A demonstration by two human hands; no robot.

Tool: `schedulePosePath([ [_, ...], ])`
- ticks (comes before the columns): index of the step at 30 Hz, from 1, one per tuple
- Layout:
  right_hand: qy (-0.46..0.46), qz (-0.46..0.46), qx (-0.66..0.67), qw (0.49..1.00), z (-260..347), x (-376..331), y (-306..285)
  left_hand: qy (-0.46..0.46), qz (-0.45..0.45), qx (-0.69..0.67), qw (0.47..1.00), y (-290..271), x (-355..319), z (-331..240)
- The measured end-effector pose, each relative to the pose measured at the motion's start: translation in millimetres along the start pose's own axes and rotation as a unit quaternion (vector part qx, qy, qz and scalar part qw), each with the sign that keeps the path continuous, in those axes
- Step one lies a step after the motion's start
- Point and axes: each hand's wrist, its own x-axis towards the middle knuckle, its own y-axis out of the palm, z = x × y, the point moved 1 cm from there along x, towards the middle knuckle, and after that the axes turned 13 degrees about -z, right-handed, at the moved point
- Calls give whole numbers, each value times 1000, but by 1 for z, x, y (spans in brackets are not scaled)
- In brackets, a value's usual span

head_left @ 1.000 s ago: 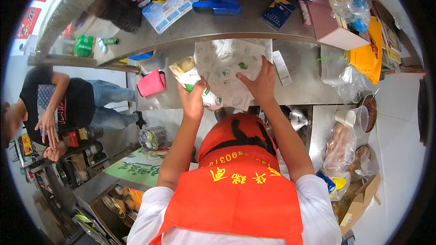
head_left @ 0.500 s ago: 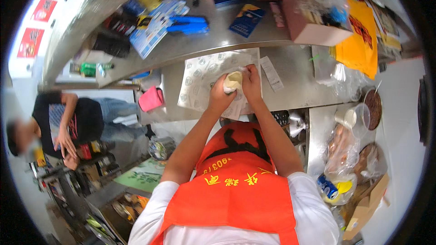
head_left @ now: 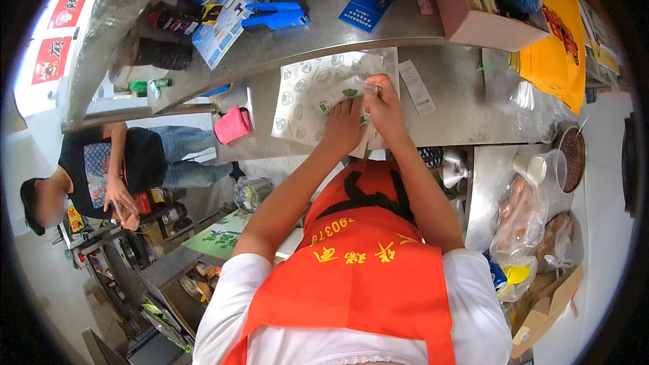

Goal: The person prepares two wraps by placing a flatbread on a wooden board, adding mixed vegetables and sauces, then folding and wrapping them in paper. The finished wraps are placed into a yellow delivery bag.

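A white paper sheet or bag with printed green and grey emblems lies on the steel counter in front of me. My left hand rests flat on its near part, fingers stretched forward beside a green printed mark. Close beside it, my right hand is closed in a pinch at the paper's right side. A small shiny, see-through piece shows at its thumb and fingertips; its kind is unclear. What lies beneath my hands is hidden.
A narrow printed slip lies right of the paper, a pink pouch to its left. The shelf above holds a blue stapler-like tool and a pink box. A person stands at left.
The white paper-wrapped thing held between both hands is out of sight. My left hand has come down flat on the printed paper; my right still pinches. The view has shifted slightly.
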Motion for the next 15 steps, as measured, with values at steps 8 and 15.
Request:
schedulePosePath([
  [8,78,50,1,996,14,-12,-4,44,-43,59,996,-9,3,8],
  [15,-58,71,-41,995,6,-31,4,45,88,107,989,13,13,26],
])
